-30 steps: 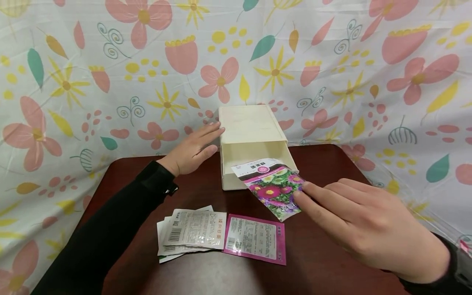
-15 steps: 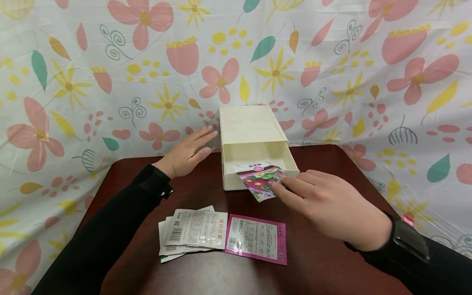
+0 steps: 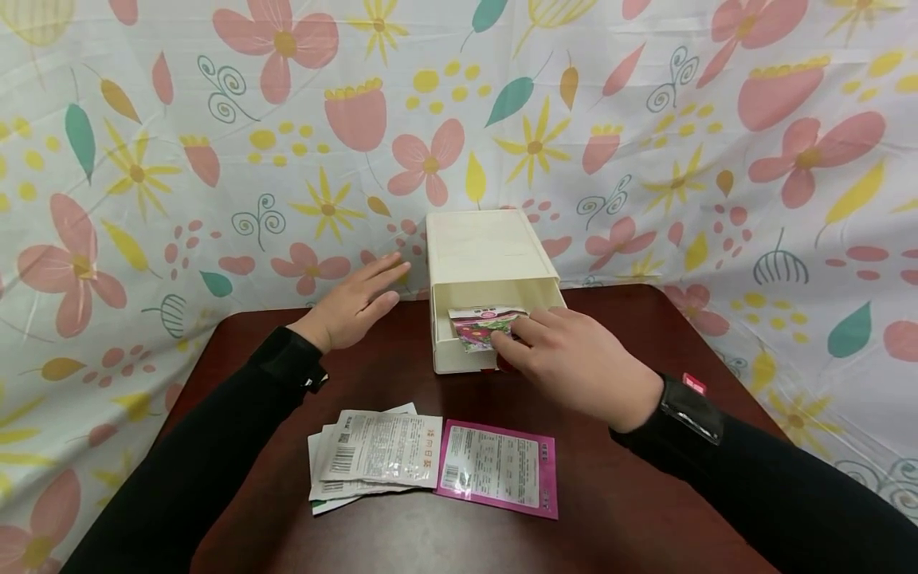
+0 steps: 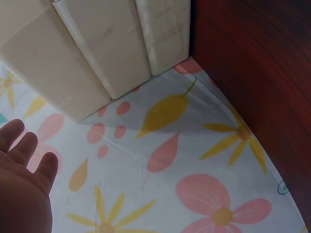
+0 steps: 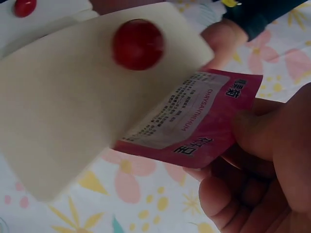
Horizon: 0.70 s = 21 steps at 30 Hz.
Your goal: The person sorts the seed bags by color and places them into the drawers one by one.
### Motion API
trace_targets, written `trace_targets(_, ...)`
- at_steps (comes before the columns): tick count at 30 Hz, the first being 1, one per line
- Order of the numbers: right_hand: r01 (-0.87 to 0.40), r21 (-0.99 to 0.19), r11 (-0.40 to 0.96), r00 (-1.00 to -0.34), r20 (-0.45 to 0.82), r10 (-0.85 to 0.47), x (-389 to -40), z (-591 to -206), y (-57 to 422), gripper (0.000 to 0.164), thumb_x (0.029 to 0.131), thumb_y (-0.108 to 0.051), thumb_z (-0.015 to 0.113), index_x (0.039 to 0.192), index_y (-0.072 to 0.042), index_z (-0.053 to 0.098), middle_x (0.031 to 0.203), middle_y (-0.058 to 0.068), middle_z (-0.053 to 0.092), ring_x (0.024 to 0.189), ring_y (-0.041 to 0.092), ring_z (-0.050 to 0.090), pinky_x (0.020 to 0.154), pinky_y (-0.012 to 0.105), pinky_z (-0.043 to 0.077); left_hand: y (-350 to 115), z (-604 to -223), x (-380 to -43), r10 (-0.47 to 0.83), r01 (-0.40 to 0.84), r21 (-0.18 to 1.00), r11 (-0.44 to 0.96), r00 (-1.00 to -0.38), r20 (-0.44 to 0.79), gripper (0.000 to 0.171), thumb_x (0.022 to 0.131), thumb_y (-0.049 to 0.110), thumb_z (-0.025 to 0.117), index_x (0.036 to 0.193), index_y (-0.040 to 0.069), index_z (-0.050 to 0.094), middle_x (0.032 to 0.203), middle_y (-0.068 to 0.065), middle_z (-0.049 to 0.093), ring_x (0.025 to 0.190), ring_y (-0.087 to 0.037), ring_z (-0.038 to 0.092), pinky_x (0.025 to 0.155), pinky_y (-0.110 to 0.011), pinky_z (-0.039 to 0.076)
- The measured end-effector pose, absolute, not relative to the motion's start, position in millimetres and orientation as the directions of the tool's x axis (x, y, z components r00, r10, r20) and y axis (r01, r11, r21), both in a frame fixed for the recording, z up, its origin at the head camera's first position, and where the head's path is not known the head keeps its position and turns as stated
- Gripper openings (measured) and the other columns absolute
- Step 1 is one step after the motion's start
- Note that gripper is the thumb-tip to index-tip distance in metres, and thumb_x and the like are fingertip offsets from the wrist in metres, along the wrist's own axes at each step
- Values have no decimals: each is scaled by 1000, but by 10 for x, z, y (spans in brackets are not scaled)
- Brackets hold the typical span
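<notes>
My right hand (image 3: 577, 363) pinches a flower seed packet (image 3: 475, 328) with a bloom picture facing up. The packet's far end reaches over the front of a pulled-out drawer (image 3: 459, 359) in a cream plastic box (image 3: 491, 243). In the right wrist view, the packet's pink back (image 5: 209, 116) reads "CHRYSANTHEMUM"; thumb and fingers hold its near end beside the drawer front and its red knob (image 5: 138, 44). The left hand (image 3: 349, 308) hovers left of the box, fingers extended, touching nothing; its fingers also appear in the left wrist view.
Several pale seed packets (image 3: 383, 446) lie overlapped on the dark red table (image 3: 617, 494), nearer than the box. A pink-edged packet (image 3: 496, 469) lies beside them, back side up. Behind the table hangs a floral cloth (image 3: 545, 151).
The right hand has carried the seed packet forward and left, from in front of the drawer to over its front edge. My left hand has drawn slightly away from the box.
</notes>
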State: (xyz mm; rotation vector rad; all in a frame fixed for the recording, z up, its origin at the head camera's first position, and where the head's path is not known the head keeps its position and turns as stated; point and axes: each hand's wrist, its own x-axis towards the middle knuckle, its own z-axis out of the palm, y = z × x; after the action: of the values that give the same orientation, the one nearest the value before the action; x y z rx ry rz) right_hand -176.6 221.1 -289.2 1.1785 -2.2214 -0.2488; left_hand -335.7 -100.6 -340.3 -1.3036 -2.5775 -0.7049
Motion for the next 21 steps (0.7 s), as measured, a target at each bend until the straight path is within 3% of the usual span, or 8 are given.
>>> trace_targets(12, -666, 384, 640, -512, 389, -766, -2177, -3014, 2238, 24, 83, -3, 79, 103, -15, 73, 81, 5, 61, 71, 23, 54, 57, 34, 48, -1081, -3449, -3352, 699, 771, 359, 525, -632, 335, 61, 108, 47, 31, 158, 12, 31, 164, -8, 20, 149, -27, 16, 116, -50, 20)
trace_targets(21, -653, 336, 679, -596, 326, -734, -2337, -3015, 2227, 29, 86, -3, 75, 111, -19, 76, 102, 6, 69, 94, 23, 62, 79, 39, 55, -1136, -3498, -3348, 681, 761, 360, 540, -646, 344, 59, 108, 46, 33, 158, 14, 32, 163, -7, 22, 148, -27, 20, 115, -51, 23)
